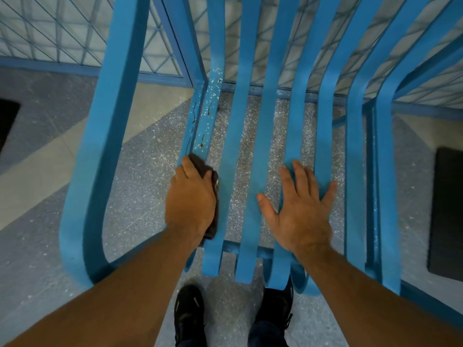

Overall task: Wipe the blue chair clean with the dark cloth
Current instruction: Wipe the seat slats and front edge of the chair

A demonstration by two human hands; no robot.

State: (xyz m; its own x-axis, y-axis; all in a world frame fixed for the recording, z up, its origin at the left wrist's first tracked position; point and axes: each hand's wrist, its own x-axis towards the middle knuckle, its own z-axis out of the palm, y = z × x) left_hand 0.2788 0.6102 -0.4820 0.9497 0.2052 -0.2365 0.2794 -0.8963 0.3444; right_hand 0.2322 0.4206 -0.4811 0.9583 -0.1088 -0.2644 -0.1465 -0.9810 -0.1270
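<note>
The blue chair [263, 136] fills the view, its seat made of long parallel slats running away from me. My left hand [190, 199] presses the dark cloth [213, 196] onto the leftmost seat slat, fingers curled over the cloth. Brown streaks and white specks [200, 126] mark that slat just beyond the cloth. My right hand [298, 209] lies flat with fingers spread on the middle slats, holding nothing.
The chair's looped left armrest [100, 136] and right armrest [385, 171] flank the seat. A blue wire-mesh panel [62, 33] stands behind. Speckled grey floor lies below, with a dark mat [448, 211] at right. My black shoes [188, 316] stand at the seat's front edge.
</note>
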